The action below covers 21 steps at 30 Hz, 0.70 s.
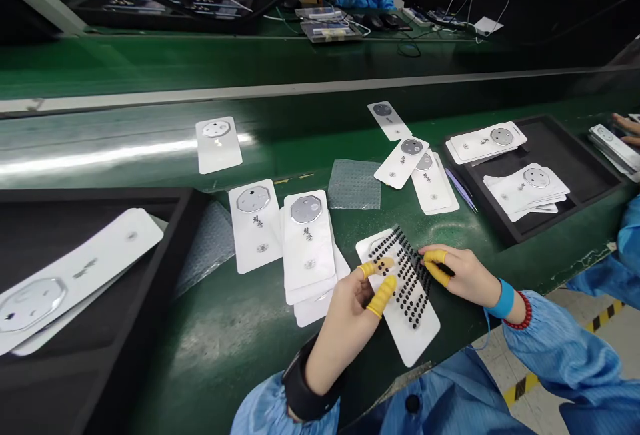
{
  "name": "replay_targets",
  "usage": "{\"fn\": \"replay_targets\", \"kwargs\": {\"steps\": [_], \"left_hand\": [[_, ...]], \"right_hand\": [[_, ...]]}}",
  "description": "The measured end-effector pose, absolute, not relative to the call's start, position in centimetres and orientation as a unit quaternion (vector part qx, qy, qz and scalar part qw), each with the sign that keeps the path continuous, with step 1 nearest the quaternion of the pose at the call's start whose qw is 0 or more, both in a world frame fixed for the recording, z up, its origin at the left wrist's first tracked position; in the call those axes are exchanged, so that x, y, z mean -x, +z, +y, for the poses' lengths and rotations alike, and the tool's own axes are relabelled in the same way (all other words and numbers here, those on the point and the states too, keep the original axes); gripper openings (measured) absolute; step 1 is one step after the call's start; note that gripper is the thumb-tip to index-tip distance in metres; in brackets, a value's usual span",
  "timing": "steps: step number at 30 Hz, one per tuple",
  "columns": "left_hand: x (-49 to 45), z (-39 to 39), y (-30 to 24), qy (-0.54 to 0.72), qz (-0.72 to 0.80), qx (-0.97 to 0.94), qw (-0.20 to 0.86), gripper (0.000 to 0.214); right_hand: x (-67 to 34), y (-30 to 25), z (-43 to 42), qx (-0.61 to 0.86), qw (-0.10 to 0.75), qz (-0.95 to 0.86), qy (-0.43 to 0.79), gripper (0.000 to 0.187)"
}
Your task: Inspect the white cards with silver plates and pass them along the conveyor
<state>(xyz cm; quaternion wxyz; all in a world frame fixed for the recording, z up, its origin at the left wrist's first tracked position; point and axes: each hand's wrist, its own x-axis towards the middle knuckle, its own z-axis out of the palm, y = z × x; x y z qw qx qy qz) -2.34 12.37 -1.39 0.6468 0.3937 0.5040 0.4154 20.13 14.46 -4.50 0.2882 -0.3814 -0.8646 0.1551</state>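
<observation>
A clear sheet with rows of small black dots (411, 280) is held at a slant over a white phone back panel (417, 347) near the table's front edge. My left hand (350, 308), with yellow finger cots on thumb and forefinger, has closed on the sheet's left side. At its right edge, my right hand (463, 276) pinches the same sheet between fingers in yellow cots. The sheet and my left fingers partly cover the panel's round camera area. Just left of my left hand lies a stack of white back panels (309, 255), beside a single panel (254, 241).
Black trays (575, 148) with panels stand right and left. Purple tweezers (461, 189) lie by a panel pile (434, 188). A bubble-wrap piece (354, 185) lies mid-table. One panel (218, 146) sits farther back. Another person's hand (627, 128) shows at far right.
</observation>
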Motion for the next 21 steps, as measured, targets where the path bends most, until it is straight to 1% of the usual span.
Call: {"fn": "replay_targets", "kwargs": {"steps": [3,5,7,10,12,14,15,17,19,20,21], "left_hand": [[2.3,12.3,-2.2,0.414,0.543,-0.414,0.602,0.032],[2.2,12.4,-2.9,0.411,0.548,-0.417,0.597,0.027],[2.2,12.6,-3.5,0.401,0.541,-0.417,0.611,0.026],[2.6,12.8,-3.6,0.387,0.535,-0.413,0.628,0.033],[3.0,12.8,-3.3,0.386,0.538,-0.413,0.625,0.034],[3.2,12.5,-2.9,0.392,0.549,-0.429,0.6,0.033],[3.2,12.3,-2.6,0.397,0.555,-0.446,0.58,0.038],[3.0,11.8,-2.2,0.404,0.555,-0.489,0.538,0.062],[2.7,11.3,-1.8,0.407,0.549,-0.528,0.504,0.082],[2.6,11.0,-1.7,0.409,0.547,-0.541,0.491,0.086],[2.4,10.8,-1.6,0.407,0.549,-0.554,0.475,0.083]], "right_hand": [[-20.1,-3.6,13.7,0.352,0.3,-0.873,0.154,0.014],[-19.6,-3.1,13.3,0.326,0.298,-0.881,0.173,0.016],[-19.2,-3.2,13.1,0.307,0.263,-0.896,0.185,0.016],[-19.7,-4.3,13.3,0.328,0.227,-0.897,0.188,0.017],[-20.6,-4.8,13.5,0.362,0.245,-0.876,0.202,0.017],[-21.4,-4.5,13.6,0.396,0.296,-0.843,0.213,0.016],[-21.5,-4.1,13.7,0.412,0.325,-0.823,0.215,0.015],[-21.1,-2.6,13.7,0.436,0.377,-0.79,0.21,0.014],[-19.7,-0.8,13.6,0.429,0.404,-0.781,0.205,0.016],[-18.8,0.0,13.5,0.413,0.411,-0.786,0.206,0.018],[-17.7,0.6,13.5,0.392,0.413,-0.795,0.208,0.02]]}}
